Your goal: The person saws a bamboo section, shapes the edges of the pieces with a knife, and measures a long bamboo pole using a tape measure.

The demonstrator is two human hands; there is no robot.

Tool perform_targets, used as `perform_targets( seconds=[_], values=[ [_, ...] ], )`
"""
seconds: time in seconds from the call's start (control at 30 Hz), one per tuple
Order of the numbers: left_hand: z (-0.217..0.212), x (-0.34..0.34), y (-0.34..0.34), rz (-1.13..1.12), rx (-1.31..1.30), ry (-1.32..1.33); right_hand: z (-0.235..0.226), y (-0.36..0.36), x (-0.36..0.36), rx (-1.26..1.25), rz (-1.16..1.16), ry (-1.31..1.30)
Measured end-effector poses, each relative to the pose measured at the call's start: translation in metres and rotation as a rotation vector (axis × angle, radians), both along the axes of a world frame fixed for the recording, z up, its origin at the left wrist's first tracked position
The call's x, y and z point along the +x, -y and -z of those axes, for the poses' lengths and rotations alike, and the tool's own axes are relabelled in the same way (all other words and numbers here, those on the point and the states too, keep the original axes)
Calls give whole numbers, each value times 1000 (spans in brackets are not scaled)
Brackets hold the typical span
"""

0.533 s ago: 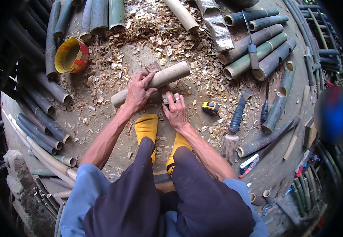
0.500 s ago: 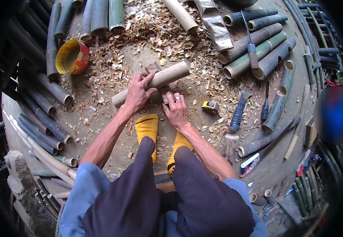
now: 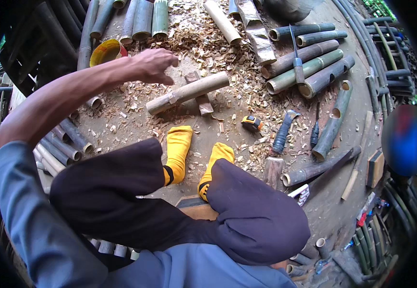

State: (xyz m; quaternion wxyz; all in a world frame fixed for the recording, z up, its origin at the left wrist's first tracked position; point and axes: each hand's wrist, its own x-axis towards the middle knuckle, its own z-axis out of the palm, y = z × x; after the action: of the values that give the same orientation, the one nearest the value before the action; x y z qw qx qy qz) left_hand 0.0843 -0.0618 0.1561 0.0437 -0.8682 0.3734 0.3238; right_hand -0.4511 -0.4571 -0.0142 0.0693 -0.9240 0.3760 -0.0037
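Note:
My left hand (image 3: 156, 66) reaches out over the wood shavings, above and beyond a pale, peeled bamboo piece (image 3: 196, 91). Its fingers are apart from the thumb, and nothing shows in them. That bamboo lies slantwise across a small wooden block (image 3: 203, 102) on the ground, touched by neither hand. My right hand is out of the picture. To the right of the bamboo are a yellow and black tape measure (image 3: 252, 123) and a hatchet-like tool with a dark wrapped handle (image 3: 282, 134).
Cut bamboo lengths (image 3: 304, 69) lie at the upper right, with a long-bladed tool (image 3: 297, 62) across them. A thin dark-handled tool (image 3: 315, 132) is near a notched bamboo tube (image 3: 334, 122). A yellow and red bucket (image 3: 106, 52) stands at the upper left. Shavings (image 3: 189, 36) cover the ground beyond.
Both hands have let go of the bamboo and block. My left hand has moved up and away; my right has left the picture. My left knee has swung out to the left.

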Motion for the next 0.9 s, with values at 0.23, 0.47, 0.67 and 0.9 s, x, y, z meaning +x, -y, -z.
perform_targets(
  seconds=[0.23, 0.47, 0.67, 0.9],
  values=[
    [163, -47, 38, -401, -265, 147, 37, -18, -21, 383, 205, -23],
    [108, -29, 23, -581, -789, 177, 7, 6, -25, -58, 171, -63],
    [152, -44, 43, -505, -781, 99, 50, 31, -31, 20, 98, -215],
    [201, -63, 38, -492, -808, 237, 41, 53, -43, 10, 221, 13]
  ],
)
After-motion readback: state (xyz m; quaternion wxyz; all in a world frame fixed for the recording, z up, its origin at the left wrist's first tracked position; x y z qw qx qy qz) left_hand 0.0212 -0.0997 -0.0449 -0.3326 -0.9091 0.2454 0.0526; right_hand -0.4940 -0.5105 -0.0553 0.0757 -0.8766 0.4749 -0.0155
